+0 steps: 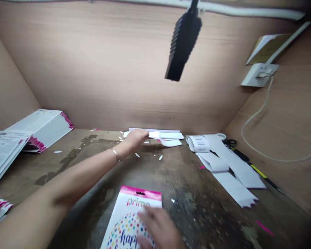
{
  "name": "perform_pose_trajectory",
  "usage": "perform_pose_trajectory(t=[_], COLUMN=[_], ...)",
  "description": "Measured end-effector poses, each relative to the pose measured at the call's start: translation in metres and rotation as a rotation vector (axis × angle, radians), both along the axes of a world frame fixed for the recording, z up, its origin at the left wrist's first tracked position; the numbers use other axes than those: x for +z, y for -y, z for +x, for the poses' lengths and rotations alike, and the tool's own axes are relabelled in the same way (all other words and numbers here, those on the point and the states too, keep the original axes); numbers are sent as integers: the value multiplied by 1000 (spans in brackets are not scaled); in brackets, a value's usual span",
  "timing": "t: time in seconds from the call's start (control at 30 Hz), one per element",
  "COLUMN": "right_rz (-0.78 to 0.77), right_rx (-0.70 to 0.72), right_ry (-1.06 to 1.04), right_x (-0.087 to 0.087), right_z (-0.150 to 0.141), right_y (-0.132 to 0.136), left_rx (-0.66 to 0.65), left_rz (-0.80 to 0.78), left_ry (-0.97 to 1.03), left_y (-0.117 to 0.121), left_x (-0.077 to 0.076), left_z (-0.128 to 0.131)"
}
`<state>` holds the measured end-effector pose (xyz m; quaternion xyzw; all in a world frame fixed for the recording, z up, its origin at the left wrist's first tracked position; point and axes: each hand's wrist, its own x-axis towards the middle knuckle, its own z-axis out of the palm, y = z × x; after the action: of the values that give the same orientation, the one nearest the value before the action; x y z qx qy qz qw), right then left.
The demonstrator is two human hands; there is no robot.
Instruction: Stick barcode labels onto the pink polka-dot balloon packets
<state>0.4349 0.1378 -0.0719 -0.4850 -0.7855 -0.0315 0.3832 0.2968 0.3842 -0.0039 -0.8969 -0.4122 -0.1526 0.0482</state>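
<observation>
My left hand (137,141), with a thin bracelet on the wrist, reaches to the back of the table. Its fingers are closed at the end of a curled white paper strip (171,142), one of several lying by the back wall. The fingertips themselves are partly hidden. In front of me lies a flat white package (124,211) with a pink top edge, a hang hole, the letters "prim", colored dots and "happ". Over its right side is my right hand (162,226), blurred, fingers apart and holding nothing I can see.
Stacks of white-and-pink packages (49,128) stand at the left. Long label strips (228,169) lie at the right, beside black-handled scissors (231,142) and a yellow-black tool (257,170). A black plug-like object (184,45) hangs overhead. A socket with a white cable (259,74) is on the right wall.
</observation>
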Motion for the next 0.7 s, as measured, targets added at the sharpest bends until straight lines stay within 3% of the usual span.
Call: perform_pose_trajectory(t=[0.1, 0.13, 0.2, 0.27, 0.33, 0.4, 0.47, 0.53, 0.63, 0.7], right_rz=[48, 29, -117, -437, -728, -844, -853, -907, -1057, -1121], right_rx=[-129, -189, -193, -17, 165, 188, 116, 125, 260, 337], right_ry=[-49, -62, -92, -173, -351, -565, -715, -728, -615, -503], right_x=[45, 59, 77, 81, 76, 68, 63, 63, 70, 74], right_z=[34, 44, 58, 61, 57, 53, 52, 54, 56, 59], right_y=[-7, -8, -9, -6, 2, 11, 19, 24, 27, 26], left_rx=[-294, -435, -611, -657, -652, -551, -315, -84, -13, -4], left_rz=[74, 170, 340, 432, 424, 315, 43, -438, -1263, -1542], left_ry=[-14, -3, 50, 117, 169, 281, 520, 817, 1065, 1121], left_y=[82, 109, 156, 189, 209, 219, 224, 226, 230, 236], left_x=[7, 8, 8, 8, 8, 9, 11, 12, 10, 7], left_z=[12, 13, 9, 0, -14, -29, -42, -50, -50, -45])
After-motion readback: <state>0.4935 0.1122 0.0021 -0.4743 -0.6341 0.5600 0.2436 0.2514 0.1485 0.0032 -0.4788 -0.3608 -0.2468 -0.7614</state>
